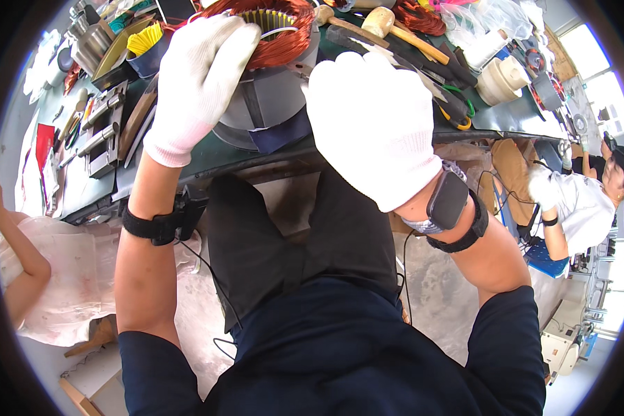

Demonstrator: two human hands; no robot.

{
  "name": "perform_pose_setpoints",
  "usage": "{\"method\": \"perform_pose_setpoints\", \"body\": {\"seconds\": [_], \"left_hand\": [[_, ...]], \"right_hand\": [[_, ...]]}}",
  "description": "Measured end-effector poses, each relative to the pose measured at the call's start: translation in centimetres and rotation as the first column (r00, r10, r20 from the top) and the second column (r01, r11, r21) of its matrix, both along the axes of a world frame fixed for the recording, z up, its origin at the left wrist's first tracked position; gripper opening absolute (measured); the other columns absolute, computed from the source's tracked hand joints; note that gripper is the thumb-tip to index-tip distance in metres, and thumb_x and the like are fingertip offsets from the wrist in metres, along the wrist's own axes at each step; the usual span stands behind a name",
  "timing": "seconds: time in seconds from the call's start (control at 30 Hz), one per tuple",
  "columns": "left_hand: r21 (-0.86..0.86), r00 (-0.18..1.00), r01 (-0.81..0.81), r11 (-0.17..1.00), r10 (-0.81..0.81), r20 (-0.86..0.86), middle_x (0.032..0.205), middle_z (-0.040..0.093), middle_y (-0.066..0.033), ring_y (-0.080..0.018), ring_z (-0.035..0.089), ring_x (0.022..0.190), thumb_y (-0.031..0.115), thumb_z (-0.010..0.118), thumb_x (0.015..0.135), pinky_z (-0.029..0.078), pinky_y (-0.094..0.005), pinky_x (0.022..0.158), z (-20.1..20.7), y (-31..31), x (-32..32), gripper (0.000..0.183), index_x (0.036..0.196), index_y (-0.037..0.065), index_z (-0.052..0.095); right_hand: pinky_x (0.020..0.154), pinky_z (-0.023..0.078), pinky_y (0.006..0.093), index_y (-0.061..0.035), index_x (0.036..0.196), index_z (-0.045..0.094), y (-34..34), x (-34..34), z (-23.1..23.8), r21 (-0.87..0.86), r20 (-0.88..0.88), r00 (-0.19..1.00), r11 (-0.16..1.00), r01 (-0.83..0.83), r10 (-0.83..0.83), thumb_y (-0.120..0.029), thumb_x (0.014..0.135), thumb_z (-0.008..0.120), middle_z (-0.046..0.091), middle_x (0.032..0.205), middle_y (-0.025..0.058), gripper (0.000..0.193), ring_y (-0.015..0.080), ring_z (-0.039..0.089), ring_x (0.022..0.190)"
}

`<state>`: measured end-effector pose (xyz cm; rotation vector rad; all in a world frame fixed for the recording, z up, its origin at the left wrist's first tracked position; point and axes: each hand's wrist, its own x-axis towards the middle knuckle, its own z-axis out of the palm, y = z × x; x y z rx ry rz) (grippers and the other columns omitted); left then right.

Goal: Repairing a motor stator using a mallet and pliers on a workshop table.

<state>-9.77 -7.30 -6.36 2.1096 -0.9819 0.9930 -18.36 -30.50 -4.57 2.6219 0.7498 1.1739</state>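
1. Work item: the copper-wound ring (284, 54) is at the top centre of the frame, with yellow strips lining its inner wall. A grey cylindrical body (274, 100) is directly below it in the frame.
2. Left hand (200, 83): white-gloved, at the left side of the ring. The visible fingers are together and bent toward the ring's opening; whether they grip the winding cannot be determined.
3. Right hand (371, 128): white-gloved, just right of the grey body, back of the hand toward the camera. The fingers are curled mostly out of sight; whether they hold anything cannot be determined.
4. Upper right of the frame: a pale-headed mallet (379, 22) and a cream spool (503, 81) are on the dark green workbench (211, 166).
5. Upper left of the frame: yellow strips stand in a dark blue container (148, 64); a metal fixture (104, 135) is below it.
6. Right edge of the frame: a co-worker (581, 208) in a white top.
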Motion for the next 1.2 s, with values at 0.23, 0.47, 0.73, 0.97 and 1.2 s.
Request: {"method": "perform_pose_setpoints", "body": {"seconds": [0.23,0.47,0.73,0.97,1.2], "left_hand": [[-0.337,0.868,-0.038,0.941,-0.136,-0.477,0.111,0.074,-0.0104,-0.0168,0.065,0.101,0.023,0.064,0.108,0.051,-0.0311,0.095,-0.6,0.3,0.7,0.034,0.122,-0.006,0.072],[0.128,0.999,-0.03,0.991,0.032,-0.018,0.107,0.074,-0.017,-0.0314,0.069,0.104,0.024,0.066,0.102,0.052,-0.0387,0.094,1.7,-0.4,-0.5,0.027,0.112,0.0,0.075],[0.012,0.981,-0.137,0.991,0.137,-0.135,0.115,0.077,-0.0187,-0.0335,0.069,0.112,0.024,0.069,0.103,0.051,-0.0405,0.102,1.6,-2.4,-2.4,0.031,0.117,-0.001,0.077],[-0.167,0.991,-0.132,0.977,0.124,-0.059,0.082,0.072,-0.0186,-0.0365,0.07,0.076,0.017,0.071,0.096,0.055,-0.0407,0.073,2.0,-4.9,-2.0,0.018,0.095,0.0,0.077],[-0.199,0.968,-0.12,0.973,0.07,-0.241,0.078,0.067,-0.0194,-0.0365,0.066,0.075,0.023,0.07,0.097,0.049,-0.0439,0.072,2.1,-3.4,-1.7,0.027,0.085,-0.001,0.072]], "right_hand": [[0.079,0.056,0.0417,-0.0065,0.105,0.073,-0.8,2.3,5.4,0.093,-0.299,0.896,0.945,-0.314,0.327,-0.021,0.092,0.072,0.072,0.097,0.0104,0.02,0.0288,0.071,0.088],[0.075,0.057,0.0435,-0.0075,0.097,0.071,-2.0,2.9,3.8,0.025,-0.097,0.956,0.961,-0.277,0.278,-0.025,0.093,0.073,0.069,0.085,0.0115,0.018,0.0305,0.069,0.081],[0.063,0.051,0.0421,-0.0115,0.085,0.065,-0.5,-0.3,0.4,0.156,-0.083,0.992,0.985,-0.077,0.091,-0.022,0.095,0.064,0.061,0.076,0.0062,0.015,0.0249,0.065,0.072],[0.064,0.054,0.0435,-0.0089,0.082,0.069,0.4,0.9,3.2,0.18,-0.128,0.978,0.973,-0.143,0.167,-0.019,0.086,0.065,0.066,0.075,0.0125,0.011,0.0296,0.069,0.071],[0.075,0.058,0.0457,-0.0077,0.085,0.071,-3.1,4.3,5.1,0.099,-0.396,0.894,0.978,-0.185,0.21,-0.032,0.097,0.065,0.072,0.081,0.0132,0.028,0.0341,0.072,0.082]]}}
